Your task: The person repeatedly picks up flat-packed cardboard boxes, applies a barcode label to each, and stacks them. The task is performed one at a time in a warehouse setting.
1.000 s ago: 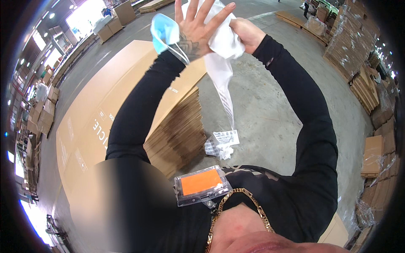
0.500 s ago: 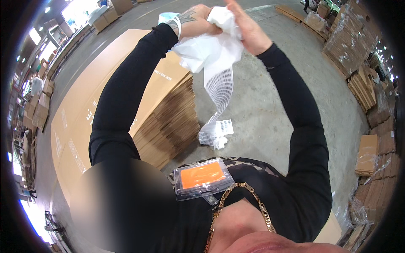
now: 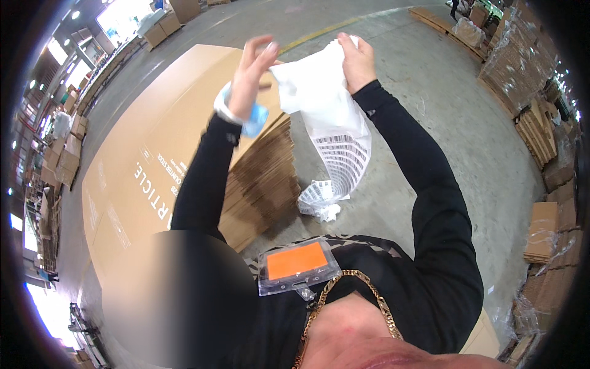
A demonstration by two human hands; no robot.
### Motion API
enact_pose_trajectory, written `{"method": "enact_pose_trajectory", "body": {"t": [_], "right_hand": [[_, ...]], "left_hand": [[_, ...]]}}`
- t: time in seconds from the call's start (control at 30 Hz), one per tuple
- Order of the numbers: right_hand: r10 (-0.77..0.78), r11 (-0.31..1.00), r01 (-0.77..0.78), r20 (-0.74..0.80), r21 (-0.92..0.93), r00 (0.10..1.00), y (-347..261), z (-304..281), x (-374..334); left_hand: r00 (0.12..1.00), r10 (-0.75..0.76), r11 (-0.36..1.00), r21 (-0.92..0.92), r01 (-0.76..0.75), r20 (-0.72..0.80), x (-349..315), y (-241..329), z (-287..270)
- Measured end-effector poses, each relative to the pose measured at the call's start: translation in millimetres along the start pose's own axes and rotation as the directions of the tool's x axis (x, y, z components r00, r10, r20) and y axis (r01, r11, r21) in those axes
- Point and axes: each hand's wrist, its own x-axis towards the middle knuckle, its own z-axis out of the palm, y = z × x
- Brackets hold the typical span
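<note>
Your right hand grips the white label sheet at its upper right corner, the thumb and bent fingers closed on the material, with a small end of it showing at the fingertips. Your left hand is raised at the sheet's upper left corner, its fingers partly bent and pointing upward; motion blur covers them, and you cannot tell whether any fingertip grips that corner. The sheet spans the space between your two hands, its body below and to the left of the right fingers and to the right of the left fingers. From its lower part the barcode-printed strip curves down to a crumpled white pile on the concrete floor, near the right edge of the cardboard stack. The left forearm passes over the upper face of that stack, toward its right edge. A light blue face mask hangs at your left wrist, beside a white band. A clear badge holder with an orange insert lies on your chest, next to a gold chain.
</note>
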Motion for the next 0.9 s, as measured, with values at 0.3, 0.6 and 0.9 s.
{"method": "enact_pose_trajectory", "body": {"t": [0.3,0.6,0.9], "right_hand": [[0.026,0.994,-0.007,0.182,-0.106,0.983,42,19,-49],[0.328,0.941,-0.333,0.431,-0.067,0.84,50,-32,-108],[0.808,0.58,-0.814,0.147,-0.025,0.571,141,-136,-142]], "left_hand": [[0.897,0.424,0.616,0.766,-0.183,-0.126,-29,-37,70],[0.862,0.312,0.693,0.717,0.081,-0.399,-33,-116,53],[0.957,-0.227,0.242,0.941,0.237,-0.183,-85,-217,-50]]}}
